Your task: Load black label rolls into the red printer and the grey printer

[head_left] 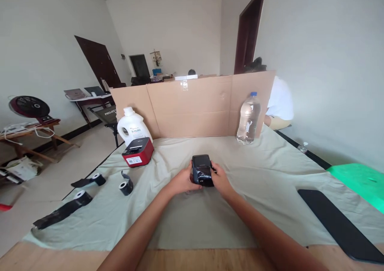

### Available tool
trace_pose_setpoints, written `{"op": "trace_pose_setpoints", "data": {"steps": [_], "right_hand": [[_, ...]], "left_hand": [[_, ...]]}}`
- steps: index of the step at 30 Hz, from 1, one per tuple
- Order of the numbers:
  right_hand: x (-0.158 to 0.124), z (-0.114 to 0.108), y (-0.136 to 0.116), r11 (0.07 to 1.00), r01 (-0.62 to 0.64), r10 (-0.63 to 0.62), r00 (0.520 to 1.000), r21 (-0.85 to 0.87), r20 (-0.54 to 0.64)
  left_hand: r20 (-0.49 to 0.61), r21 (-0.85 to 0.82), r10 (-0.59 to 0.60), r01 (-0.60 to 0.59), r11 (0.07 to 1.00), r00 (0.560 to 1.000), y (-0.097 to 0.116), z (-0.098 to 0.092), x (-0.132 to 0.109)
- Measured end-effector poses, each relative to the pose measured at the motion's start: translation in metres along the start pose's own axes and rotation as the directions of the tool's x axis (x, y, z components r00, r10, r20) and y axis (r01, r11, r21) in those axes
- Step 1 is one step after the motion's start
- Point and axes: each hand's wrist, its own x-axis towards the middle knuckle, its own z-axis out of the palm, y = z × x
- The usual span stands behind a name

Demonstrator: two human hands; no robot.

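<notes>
A small black device point(202, 171) with a glossy dark front, resembling a portable receipt printer, is in the middle of the cloth. My left hand point(181, 179) grips its left side, with the thumb reaching along the near edge. On the opposite side my right hand point(221, 178) holds it, fingers curled against the casing. Its underside is hidden, so I cannot tell whether it rests on the cloth. To the left lie several black paper rolls, one of them an upright roll point(126, 187) with a loose end. Behind them sits a red and black boxy machine point(138, 152) bearing a white label.
A pale cloth point(264, 175) covers the table. At the back stand a white jug point(133, 123), a clear water bottle point(249, 119) and a cardboard screen point(192, 111). A long black pad point(339, 223) lies at right, near a green stool point(360, 183). A person point(280, 99) sits behind the screen.
</notes>
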Motion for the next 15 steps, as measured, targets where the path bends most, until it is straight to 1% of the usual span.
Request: {"op": "trace_pose_setpoints", "data": {"steps": [2,3,5,6,8,9,11,13,15], "right_hand": [[0.023,-0.040,-0.006,0.999,-0.024,0.022,0.997,-0.035,-0.077],[0.035,-0.063,-0.008,0.997,-0.062,0.057,0.993,-0.040,-0.102],[0.054,-0.107,-0.007,0.994,-0.113,0.112,0.981,0.001,-0.160],[0.060,-0.128,-0.004,0.990,-0.138,0.139,0.969,0.017,-0.203],[0.066,-0.164,0.009,0.980,-0.199,0.196,0.934,0.021,-0.300],[0.066,-0.178,0.017,0.970,-0.241,0.230,0.910,0.012,-0.345],[0.061,-0.200,0.035,0.948,-0.318,0.288,0.868,-0.009,-0.405],[0.054,-0.213,0.051,0.925,-0.379,0.335,0.833,-0.014,-0.441],[0.048,-0.220,0.062,0.912,-0.410,0.355,0.814,-0.022,-0.459]], "left_hand": [[-0.030,-0.012,0.049,-0.049,0.999,0.998,0.017,0.014,0.035],[-0.035,-0.015,0.064,-0.065,0.998,0.997,0.026,0.024,0.055],[-0.039,-0.021,0.078,-0.079,0.997,0.996,0.045,0.048,0.097],[-0.019,-0.027,0.080,-0.081,0.996,0.997,0.054,0.062,0.117],[0.056,-0.054,0.083,-0.081,0.995,0.995,0.068,0.092,0.152],[0.101,-0.064,0.079,-0.073,0.995,0.992,0.072,0.107,0.167],[0.171,-0.060,0.074,-0.064,0.996,0.983,0.076,0.133,0.190],[0.182,-0.022,0.091,-0.088,0.996,0.979,0.075,0.152,0.206],[0.154,-0.023,0.139,-0.137,0.990,0.978,0.070,0.165,0.217]]}}
